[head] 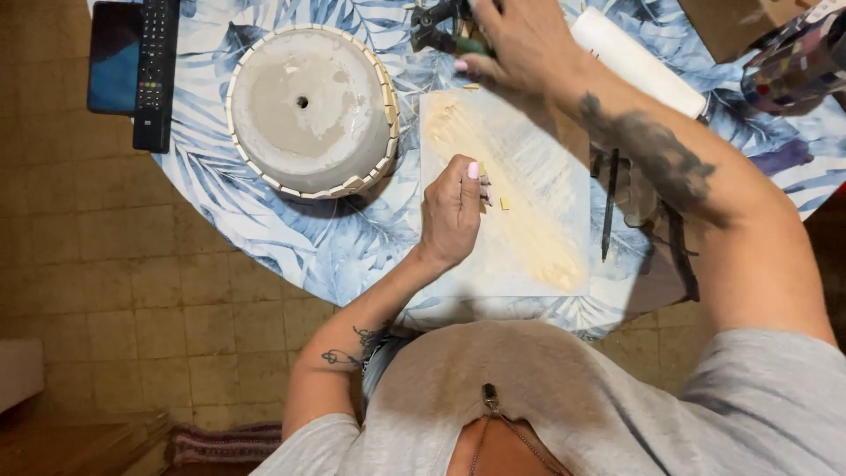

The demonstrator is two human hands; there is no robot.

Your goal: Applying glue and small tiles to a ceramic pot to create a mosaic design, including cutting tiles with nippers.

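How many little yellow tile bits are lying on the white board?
2 that show: one tile bit lies loose on the white board just right of the left hand, and another tile bit sits at that hand's fingertips. More may be hidden under the hand.

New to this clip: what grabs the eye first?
The upturned grey pot, its rim edged with small pale tiles, sits left of centre on the leaf-patterned round table. Beside it lies a white board smeared with yellowish paste, where the left hand pinches a small tile piece. At the top edge, the right hand grips a dark tool with a green handle.
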